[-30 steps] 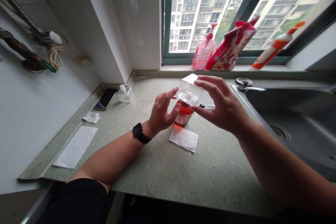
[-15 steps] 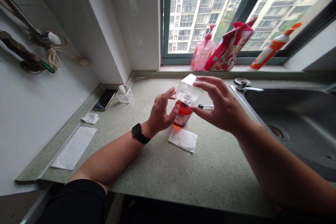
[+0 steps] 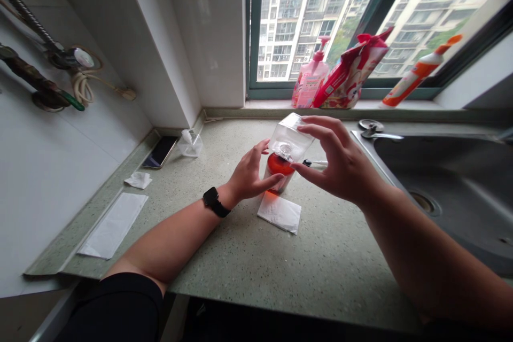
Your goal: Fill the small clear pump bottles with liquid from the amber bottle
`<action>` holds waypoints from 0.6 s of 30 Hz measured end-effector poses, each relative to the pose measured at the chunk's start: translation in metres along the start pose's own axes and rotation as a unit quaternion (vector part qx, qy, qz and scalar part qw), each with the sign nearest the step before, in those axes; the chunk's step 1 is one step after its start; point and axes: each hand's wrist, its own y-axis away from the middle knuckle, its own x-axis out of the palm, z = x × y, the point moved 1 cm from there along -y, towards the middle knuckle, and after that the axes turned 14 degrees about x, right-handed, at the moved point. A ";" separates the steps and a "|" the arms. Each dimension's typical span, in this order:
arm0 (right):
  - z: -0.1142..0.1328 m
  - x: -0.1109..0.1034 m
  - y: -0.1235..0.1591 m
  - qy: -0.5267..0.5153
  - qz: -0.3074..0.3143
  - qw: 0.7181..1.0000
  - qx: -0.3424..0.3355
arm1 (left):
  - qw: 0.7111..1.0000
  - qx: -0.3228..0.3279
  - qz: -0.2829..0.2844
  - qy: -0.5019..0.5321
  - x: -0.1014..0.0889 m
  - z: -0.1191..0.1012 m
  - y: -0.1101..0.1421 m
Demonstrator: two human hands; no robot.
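A small bottle of red-orange liquid [image 3: 276, 171] stands on the green speckled counter [image 3: 280, 262]. A large clear square cap [image 3: 289, 139] sits on top of it. My left hand [image 3: 249, 176], with a black watch on the wrist, wraps round the lower part of the bottle. My right hand [image 3: 340, 163] grips the clear cap with thumb and fingertips. A folded white tissue [image 3: 279, 212] lies right in front of the bottle. A thin pen-like item [image 3: 316, 162] lies behind it.
A steel sink [image 3: 444, 192] fills the right side. On the sill stand a pink pump bottle [image 3: 310, 80], a red refill pouch [image 3: 350, 75] and an orange-capped bottle [image 3: 417, 75]. At the left lie a phone [image 3: 161, 151], crumpled plastic [image 3: 190, 143] and white papers [image 3: 114, 223].
My left hand has slid lower and closed round the bottle's body. My right hand stays on the cap, almost unmoved.
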 end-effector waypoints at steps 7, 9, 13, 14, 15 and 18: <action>-0.001 0.000 0.000 -0.007 -0.004 1.000 -0.004 | 0.998 -0.037 0.056 0.019 0.004 0.004 0.005; 0.000 0.000 0.000 0.000 0.000 1.000 -0.003 | 0.998 -0.029 0.054 0.014 0.005 0.005 0.006; 0.001 -0.001 0.000 0.013 0.007 1.000 0.004 | 0.999 -0.014 0.046 0.001 0.006 0.003 0.006; 0.001 -0.001 0.000 0.015 0.007 1.000 0.005 | 0.999 -0.011 0.045 -0.001 0.006 0.002 0.006; 0.001 -0.001 0.000 0.016 0.007 1.000 0.006 | 0.999 -0.008 0.044 -0.002 0.006 0.001 0.005; 0.001 0.000 0.000 0.015 0.006 1.000 0.005 | 0.999 -0.005 0.044 -0.005 0.005 -0.001 0.004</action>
